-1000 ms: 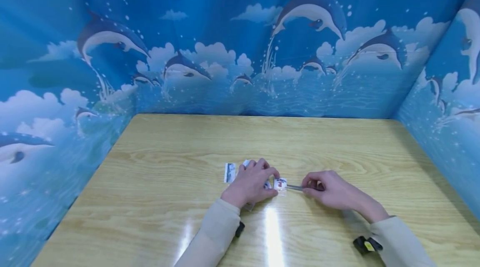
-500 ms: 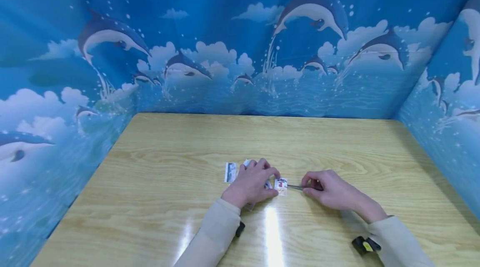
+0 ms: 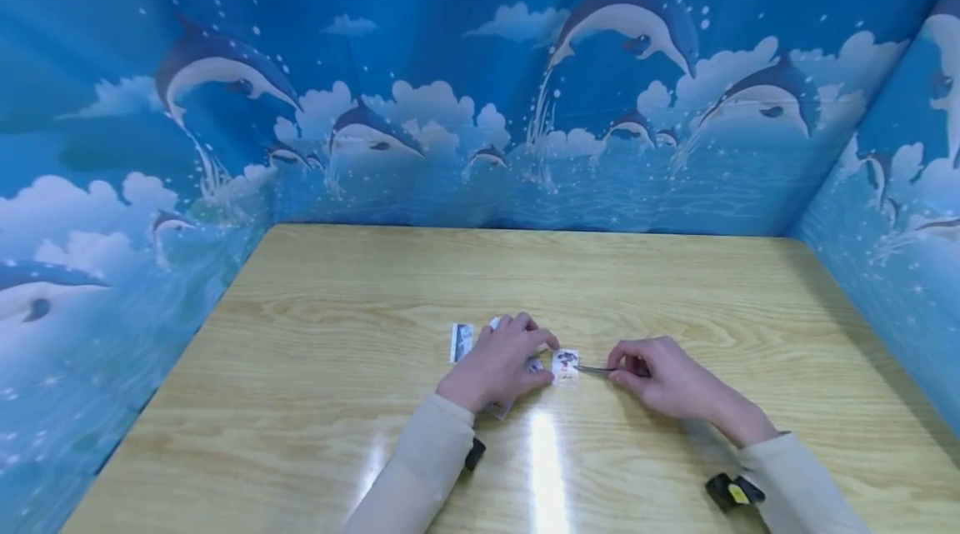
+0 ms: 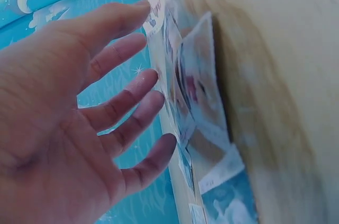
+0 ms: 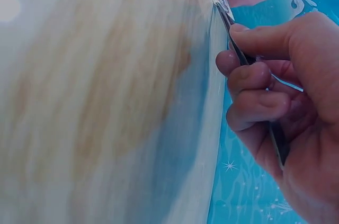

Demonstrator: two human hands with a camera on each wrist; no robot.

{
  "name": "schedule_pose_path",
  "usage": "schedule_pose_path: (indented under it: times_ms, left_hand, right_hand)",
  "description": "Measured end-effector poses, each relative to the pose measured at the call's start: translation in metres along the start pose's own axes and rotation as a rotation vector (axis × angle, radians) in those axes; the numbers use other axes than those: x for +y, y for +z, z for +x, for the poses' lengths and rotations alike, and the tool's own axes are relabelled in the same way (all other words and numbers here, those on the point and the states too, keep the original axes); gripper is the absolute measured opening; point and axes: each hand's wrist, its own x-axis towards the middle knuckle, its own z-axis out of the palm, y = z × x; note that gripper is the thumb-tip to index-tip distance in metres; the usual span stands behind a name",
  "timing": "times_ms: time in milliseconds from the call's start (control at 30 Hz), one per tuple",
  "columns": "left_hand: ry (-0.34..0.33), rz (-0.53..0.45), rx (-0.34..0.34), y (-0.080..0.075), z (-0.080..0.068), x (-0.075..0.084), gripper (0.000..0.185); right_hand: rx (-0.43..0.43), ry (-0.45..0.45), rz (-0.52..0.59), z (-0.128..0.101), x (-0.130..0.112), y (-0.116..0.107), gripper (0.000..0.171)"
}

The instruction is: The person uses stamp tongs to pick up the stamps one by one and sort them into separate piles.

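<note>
My right hand (image 3: 663,376) pinches a pair of dark metal tweezers (image 5: 238,49) between thumb and fingers. The tweezer tips meet the right side of a small white picture sticker (image 3: 566,367) with a coloured print. My left hand (image 3: 495,363) lies just left of that sticker, palm down in the head view, its fingers spread and slightly bent. Its thumb tip is at the sticker's near left corner; whether it presses on it I cannot tell. Other small printed pieces (image 4: 198,81) lie below the left hand, partly hidden by it and overlapping, with one edge raised.
A separate blue-and-white printed piece (image 3: 461,342) lies left of the left hand. The wood-grain table (image 3: 337,292) carries everything, with a light glare at its near side. Dolphin-patterned cloth walls (image 3: 450,101) stand behind the table and at its sides.
The sticker at the tweezer tips has shifted slightly right and away from me, and more of it shows beside the left thumb. The tweezers have tilted a little; both hands have barely moved.
</note>
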Motion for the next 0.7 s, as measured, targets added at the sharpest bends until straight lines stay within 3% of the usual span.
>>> schedule_pose_path:
  times_ms: [467,700]
  left_hand:
    - [-0.019,-0.080,0.032,-0.006,0.000,-0.011,0.036]
    - [-0.021,-0.089,0.038,-0.010,-0.006,-0.018,0.034]
  right_hand:
    - [0.060,0.064,0.003,-0.009,0.002,-0.006,0.005]
    - [0.123,0.056,-0.009,-0.014,0.008,-0.011,0.007]
